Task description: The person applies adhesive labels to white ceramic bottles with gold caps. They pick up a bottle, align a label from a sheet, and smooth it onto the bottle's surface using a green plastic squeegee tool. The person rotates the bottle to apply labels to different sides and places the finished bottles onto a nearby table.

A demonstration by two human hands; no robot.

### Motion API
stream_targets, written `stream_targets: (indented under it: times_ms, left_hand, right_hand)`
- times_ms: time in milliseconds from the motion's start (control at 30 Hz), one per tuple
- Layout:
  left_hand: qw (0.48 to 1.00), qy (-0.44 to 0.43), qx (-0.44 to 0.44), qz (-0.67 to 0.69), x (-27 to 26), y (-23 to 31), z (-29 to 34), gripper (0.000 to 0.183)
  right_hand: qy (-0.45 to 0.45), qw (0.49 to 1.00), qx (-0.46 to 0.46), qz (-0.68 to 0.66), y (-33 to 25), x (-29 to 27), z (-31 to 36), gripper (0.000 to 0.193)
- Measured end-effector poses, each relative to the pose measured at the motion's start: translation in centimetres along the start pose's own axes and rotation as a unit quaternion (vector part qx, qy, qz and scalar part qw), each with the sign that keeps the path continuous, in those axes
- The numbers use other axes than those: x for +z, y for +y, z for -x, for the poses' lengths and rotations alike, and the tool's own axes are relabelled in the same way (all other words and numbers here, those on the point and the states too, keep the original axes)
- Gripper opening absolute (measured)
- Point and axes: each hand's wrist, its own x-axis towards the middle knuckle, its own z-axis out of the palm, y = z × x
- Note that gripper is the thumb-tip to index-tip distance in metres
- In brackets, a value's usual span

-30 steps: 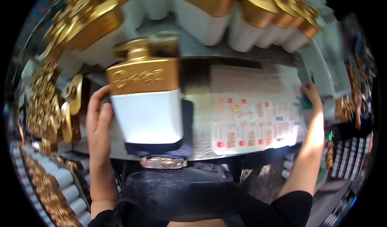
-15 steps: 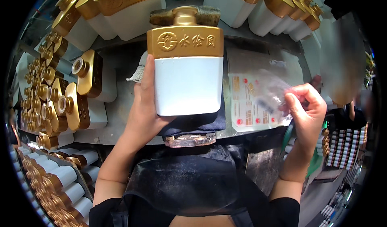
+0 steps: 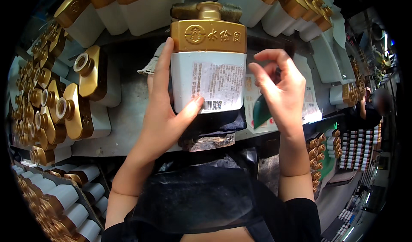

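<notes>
My left hand (image 3: 165,104) grips a flat-sided bottle (image 3: 209,38) with a gold shoulder and neck and a white body. Its fingers run up the left side, and the thumb presses near the lower left of the white face. A clear printed label (image 3: 219,81) with dark text and a code lies on that face. Just right of the bottle, apart from it, my right hand (image 3: 285,81) is curled with thumb and forefinger a little apart. A flat green piece (image 3: 261,111) sticks out below its palm and seems held by the hidden lower fingers.
Label sheets (image 3: 311,106) lie on the bench at right, partly behind my right hand. Under the bottle is a folded dark cloth (image 3: 214,128), and a brush (image 3: 231,13) lies behind its neck. Gold-and-white bottles (image 3: 79,113) crowd the left and back. A person (image 3: 369,113) is at far right.
The label has gone from my right hand onto the bottle's white face. The bottle has shifted right, my left thumb has come onto its front, and my right hand has moved left and up.
</notes>
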Motion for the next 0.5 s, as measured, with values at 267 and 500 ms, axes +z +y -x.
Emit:
stream_targets:
  times_ms: [267,500]
  left_hand:
    - [0.985,0.113,0.064,-0.112,1.3,0.1,-3.0,0.069]
    - [0.994,0.069,-0.007,0.088,0.2,-0.3,-2.3,0.071]
  right_hand:
    - [-0.064,0.996,0.035,-0.056,0.3,1.7,-0.4,0.065]
    - [-0.089,0.967,0.107,-0.213,1.1,1.5,-0.5,0.062]
